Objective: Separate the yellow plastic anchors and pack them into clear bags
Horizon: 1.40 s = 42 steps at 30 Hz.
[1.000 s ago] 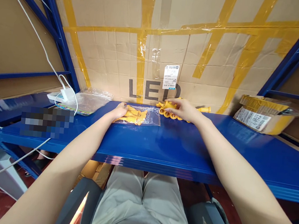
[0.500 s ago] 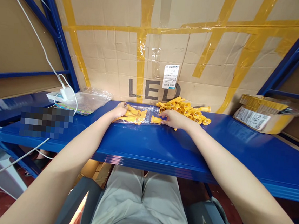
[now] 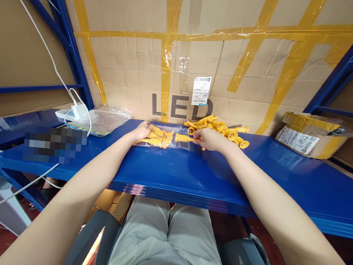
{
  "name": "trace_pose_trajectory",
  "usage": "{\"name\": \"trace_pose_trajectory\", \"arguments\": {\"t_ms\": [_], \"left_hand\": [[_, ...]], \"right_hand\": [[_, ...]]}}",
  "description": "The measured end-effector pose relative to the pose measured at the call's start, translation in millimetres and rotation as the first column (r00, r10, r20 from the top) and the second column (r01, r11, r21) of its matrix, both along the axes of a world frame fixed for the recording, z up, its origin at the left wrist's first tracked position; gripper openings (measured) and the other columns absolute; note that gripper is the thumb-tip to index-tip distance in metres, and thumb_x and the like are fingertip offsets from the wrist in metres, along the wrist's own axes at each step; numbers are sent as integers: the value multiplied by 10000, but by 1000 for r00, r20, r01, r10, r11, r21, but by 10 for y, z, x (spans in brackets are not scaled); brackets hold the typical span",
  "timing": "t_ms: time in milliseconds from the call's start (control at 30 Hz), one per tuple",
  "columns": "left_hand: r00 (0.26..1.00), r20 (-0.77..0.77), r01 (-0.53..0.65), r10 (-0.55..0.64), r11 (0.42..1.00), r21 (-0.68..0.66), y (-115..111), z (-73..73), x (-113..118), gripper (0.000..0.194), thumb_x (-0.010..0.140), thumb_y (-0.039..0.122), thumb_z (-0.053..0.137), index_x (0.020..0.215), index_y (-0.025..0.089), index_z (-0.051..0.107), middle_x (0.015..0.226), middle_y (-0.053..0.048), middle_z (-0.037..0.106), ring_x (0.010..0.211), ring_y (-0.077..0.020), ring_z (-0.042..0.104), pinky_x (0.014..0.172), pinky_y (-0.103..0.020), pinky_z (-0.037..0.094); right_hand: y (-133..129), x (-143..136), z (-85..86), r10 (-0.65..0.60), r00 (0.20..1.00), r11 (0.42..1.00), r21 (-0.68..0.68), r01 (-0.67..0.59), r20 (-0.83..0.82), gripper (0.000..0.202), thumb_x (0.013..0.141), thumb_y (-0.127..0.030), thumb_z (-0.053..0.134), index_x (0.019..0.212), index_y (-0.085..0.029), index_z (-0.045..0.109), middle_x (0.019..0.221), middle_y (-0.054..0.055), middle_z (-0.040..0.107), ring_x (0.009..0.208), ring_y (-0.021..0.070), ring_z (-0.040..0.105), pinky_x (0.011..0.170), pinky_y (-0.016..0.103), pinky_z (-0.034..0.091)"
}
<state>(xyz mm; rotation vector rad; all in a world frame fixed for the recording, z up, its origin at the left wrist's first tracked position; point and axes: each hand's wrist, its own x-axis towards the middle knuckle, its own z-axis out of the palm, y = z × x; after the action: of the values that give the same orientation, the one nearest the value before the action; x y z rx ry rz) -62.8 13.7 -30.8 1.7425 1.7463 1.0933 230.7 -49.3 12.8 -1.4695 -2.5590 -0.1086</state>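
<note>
A clear plastic bag (image 3: 181,144) lies flat on the blue shelf, with several yellow tapered plastic pieces (image 3: 160,139) inside. My left hand (image 3: 140,131) is closed at the bag's left end, fingertips pressing near the pieces. From the right, my right hand (image 3: 206,139) pinches the narrow end of one yellow flared piece (image 3: 182,137). That piece points left, its wide end at the bag's right part, close to the bagged ones. Behind and beside my right hand is a heap of loose yellow pieces (image 3: 233,135), their round cup ends showing; my hand hides some of them.
A large taped cardboard box (image 3: 126,69) stands behind the blue shelf (image 3: 179,170). At right sits a small open carton (image 3: 312,135). To the left are a flat plastic package (image 3: 111,118), a white plug (image 3: 79,110) with cables and a blurred dark item (image 3: 55,143).
My right hand has brought the yellow piece a little leftward and up, over the bag's right part toward the bagged pieces. My left hand stays in place.
</note>
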Motion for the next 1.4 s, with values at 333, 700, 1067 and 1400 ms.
{"name": "trace_pose_trajectory", "arguments": {"t_ms": [333, 700, 1067, 1400], "left_hand": [[988, 113, 114, -104, 990, -83, -22, -13, 74, 381, 777, 286, 610, 1140, 206, 526, 1287, -107, 578, 1226, -267, 498, 973, -317, 385], [972, 158, 196, -174, 971, -137, -181, 59, 141, 408, 827, 335, 603, 1187, 177, 496, 1307, -153, 557, 1183, -276, 536, 926, -340, 447], [929, 325, 260, -177, 937, -234, -286, 149, 217, 366, 882, 355, 541, 1198, 192, 458, 1302, -146, 556, 1127, -251, 580, 889, -343, 494], [880, 390, 379, -272, 896, -231, -355, 174, 281, 457, 871, 526, 496, 1189, 198, 463, 1288, -129, 566, 1175, -254, 547, 921, -331, 480]], "right_hand": [[-40, -34, 14, 29, 998, 994, 107, -23, -52, 140, 820, -236, 579, 889, -221, 699, 906, 48, 717, 868, 220, 643, 769, 315, 451], [-58, -32, 47, 15, 991, 996, 86, -4, -132, 175, 830, -266, 571, 924, -222, 712, 928, 46, 721, 866, 216, 652, 768, 304, 456], [-14, -90, -51, 28, 958, 1000, 18, -24, -287, 170, 836, -269, 584, 922, -198, 712, 967, 47, 715, 814, 192, 671, 829, 312, 480], [-63, -203, -159, -10, 903, 971, -218, -93, -429, 197, 830, -255, 561, 961, -176, 685, 662, -2, 659, 435, 100, 576, 540, 250, 493]]}}
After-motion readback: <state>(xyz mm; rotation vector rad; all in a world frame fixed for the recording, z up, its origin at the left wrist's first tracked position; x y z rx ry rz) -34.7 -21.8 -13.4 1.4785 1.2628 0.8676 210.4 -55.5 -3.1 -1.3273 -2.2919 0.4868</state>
